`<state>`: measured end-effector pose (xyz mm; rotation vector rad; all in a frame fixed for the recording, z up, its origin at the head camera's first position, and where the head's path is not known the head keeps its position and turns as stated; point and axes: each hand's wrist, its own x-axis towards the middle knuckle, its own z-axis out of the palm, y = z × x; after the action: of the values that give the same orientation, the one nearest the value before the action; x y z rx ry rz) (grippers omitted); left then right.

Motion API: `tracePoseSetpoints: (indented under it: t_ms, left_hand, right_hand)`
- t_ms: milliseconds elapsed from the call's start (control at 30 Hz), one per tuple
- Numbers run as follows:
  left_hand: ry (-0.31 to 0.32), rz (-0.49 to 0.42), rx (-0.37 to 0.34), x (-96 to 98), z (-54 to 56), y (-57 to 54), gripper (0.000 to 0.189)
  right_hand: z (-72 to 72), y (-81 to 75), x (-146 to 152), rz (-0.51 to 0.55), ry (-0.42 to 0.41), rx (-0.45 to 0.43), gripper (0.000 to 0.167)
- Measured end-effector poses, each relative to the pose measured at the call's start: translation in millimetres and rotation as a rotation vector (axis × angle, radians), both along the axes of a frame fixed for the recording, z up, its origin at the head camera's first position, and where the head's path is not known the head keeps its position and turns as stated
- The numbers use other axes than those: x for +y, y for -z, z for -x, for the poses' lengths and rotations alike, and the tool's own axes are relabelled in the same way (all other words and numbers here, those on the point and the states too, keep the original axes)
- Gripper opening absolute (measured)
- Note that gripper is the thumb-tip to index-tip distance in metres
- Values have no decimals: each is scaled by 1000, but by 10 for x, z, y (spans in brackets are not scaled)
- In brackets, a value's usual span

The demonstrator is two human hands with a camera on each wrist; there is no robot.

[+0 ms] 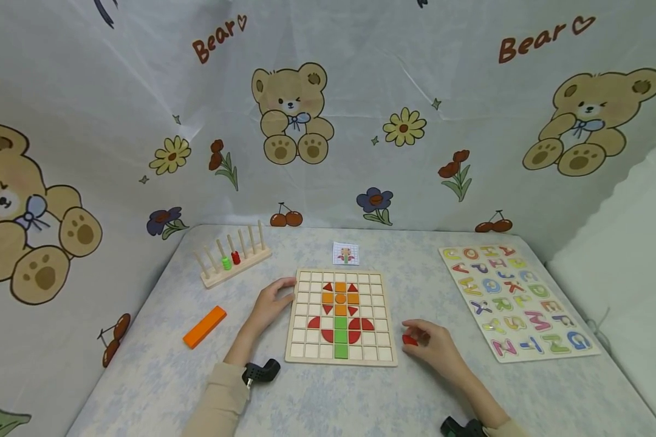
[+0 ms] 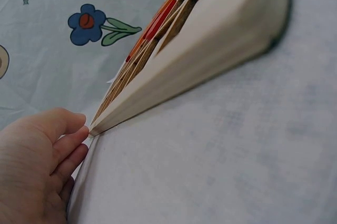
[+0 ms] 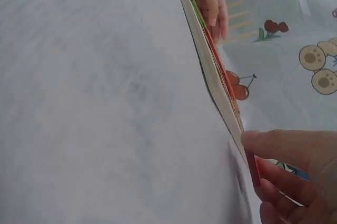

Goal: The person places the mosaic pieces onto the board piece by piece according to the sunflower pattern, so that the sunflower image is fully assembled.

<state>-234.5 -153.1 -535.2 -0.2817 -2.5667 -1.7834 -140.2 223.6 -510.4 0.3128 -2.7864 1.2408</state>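
Observation:
A square wooden grid board [image 1: 291,355] lies mid-table, carrying green square tiles [image 1: 341,337], orange tiles [image 1: 341,287], red triangles [image 1: 328,310] and rounded red tiles [image 1: 367,325]. At its left edge is my left hand [image 1: 266,306]; the left wrist view shows its relaxed fingertips against the board's side. My right hand [image 1: 434,349], just right of the board, pinches a small red tile [image 1: 409,340] between thumb and fingers. In the right wrist view this red tile [image 3: 254,170] appears edge-on, partly covered by the fingers, so its full shape is hidden.
Behind the board lies a small pattern card [image 1: 345,254]. To the left are a peg rack [image 1: 237,269] with green and red beads and an orange bar [image 1: 205,326]. An alphabet puzzle board [image 1: 519,303] lies at right. A bear-print curtain [image 1: 350,170] hangs behind the table.

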Motion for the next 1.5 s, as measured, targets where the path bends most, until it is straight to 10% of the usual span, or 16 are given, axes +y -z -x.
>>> tracePoseSetpoints:
  t_ms: [200,800,1500]
  left_hand:
    - [-3,5,-10,-9,19,33,37]
    - [-1,14,-8,11,32,87,38]
    - [-24,14,-11,13,54,69,37]
  right_hand:
    - [134,-61,-248,31,-59,116,39]
    - [447,-49,-1329,124,-302,78,33]
    - [504,1,-1458,83,-357,79,30]
